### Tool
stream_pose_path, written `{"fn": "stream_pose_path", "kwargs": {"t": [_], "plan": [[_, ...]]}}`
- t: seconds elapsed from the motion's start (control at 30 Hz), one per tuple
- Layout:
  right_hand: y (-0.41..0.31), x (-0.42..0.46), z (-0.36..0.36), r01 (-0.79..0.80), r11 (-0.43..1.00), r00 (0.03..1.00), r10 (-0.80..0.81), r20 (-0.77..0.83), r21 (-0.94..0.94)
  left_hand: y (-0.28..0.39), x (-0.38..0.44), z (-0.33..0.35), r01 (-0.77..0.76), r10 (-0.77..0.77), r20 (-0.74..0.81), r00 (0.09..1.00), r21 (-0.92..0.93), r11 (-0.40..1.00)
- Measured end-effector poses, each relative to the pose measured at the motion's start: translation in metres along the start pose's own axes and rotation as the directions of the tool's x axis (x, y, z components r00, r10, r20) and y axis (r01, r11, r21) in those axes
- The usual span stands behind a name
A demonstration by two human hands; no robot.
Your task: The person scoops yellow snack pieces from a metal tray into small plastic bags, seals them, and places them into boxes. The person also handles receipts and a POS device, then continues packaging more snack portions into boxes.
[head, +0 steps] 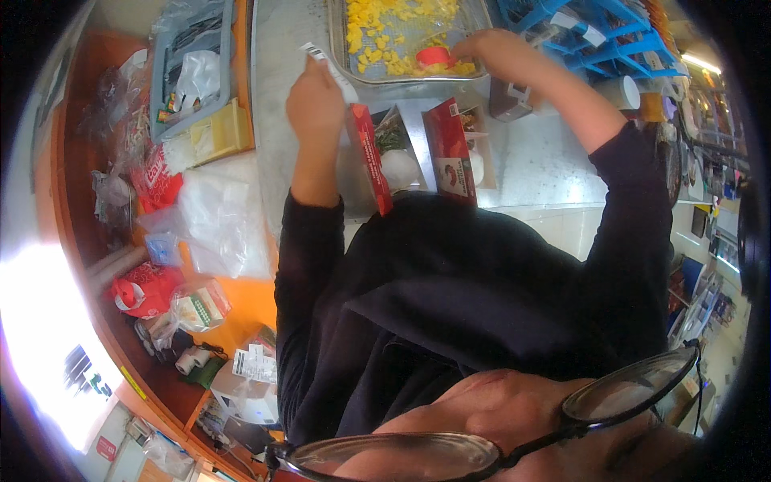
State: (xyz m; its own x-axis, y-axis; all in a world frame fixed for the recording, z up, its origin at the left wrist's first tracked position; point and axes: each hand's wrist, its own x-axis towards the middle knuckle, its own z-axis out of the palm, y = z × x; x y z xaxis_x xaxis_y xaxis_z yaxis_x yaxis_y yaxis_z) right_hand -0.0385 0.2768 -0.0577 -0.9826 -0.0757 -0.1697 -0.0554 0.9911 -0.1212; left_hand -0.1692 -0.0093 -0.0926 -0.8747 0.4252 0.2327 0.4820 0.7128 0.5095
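Observation:
My left hand (314, 99) is closed around a white paper slip (328, 69) bearing print and a barcode. At the tray's near right corner, my right hand (488, 53) has its fingers on a small red cup (433, 56). That cup sits among yellow food pieces (370, 33), probably scrambled egg, in a metal tray (415, 79). Between my forearms stand two open cardboard boxes with raised red lids. The left box (368, 159) holds green herbs (390, 134) and a white round item (399, 169). Its neighbour, the right box (449, 147), has its contents partly hidden.
Blue plastic racks (602, 42) rise beyond my right forearm. A white cup (623, 92) lies near them. To the left are a grey bin (158, 78), a yellow container (226, 128) and clear plastic bags (223, 217). All flank the metal counter (542, 162).

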Motion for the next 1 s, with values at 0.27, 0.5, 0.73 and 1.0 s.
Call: {"fn": "stream_pose_path", "kwargs": {"t": [0.27,0.5,0.73,1.0], "plan": [[0.033,-0.017,0.009,-0.364,0.803,0.915,0.403,0.021,0.471,-0.003,-0.065,-0.063,-0.117,0.114,-0.051,0.992,-0.07,0.991],[-0.009,-0.029,-0.027,-0.352,0.633,0.892,0.449,0.043,0.69,0.011,-0.121,-0.057,-0.117,0.076,0.388,0.918,0.083,0.99],[-0.115,-0.024,0.004,-0.023,0.94,0.995,0.056,-0.086,0.341,-0.017,-0.131,-0.04,0.118,-0.148,0.421,0.895,0.098,0.988],[-0.156,-0.016,0.054,0.167,0.984,0.986,-0.167,-0.005,0.056,-0.022,-0.134,-0.043,0.175,-0.188,0.411,0.892,0.069,0.982]]}}
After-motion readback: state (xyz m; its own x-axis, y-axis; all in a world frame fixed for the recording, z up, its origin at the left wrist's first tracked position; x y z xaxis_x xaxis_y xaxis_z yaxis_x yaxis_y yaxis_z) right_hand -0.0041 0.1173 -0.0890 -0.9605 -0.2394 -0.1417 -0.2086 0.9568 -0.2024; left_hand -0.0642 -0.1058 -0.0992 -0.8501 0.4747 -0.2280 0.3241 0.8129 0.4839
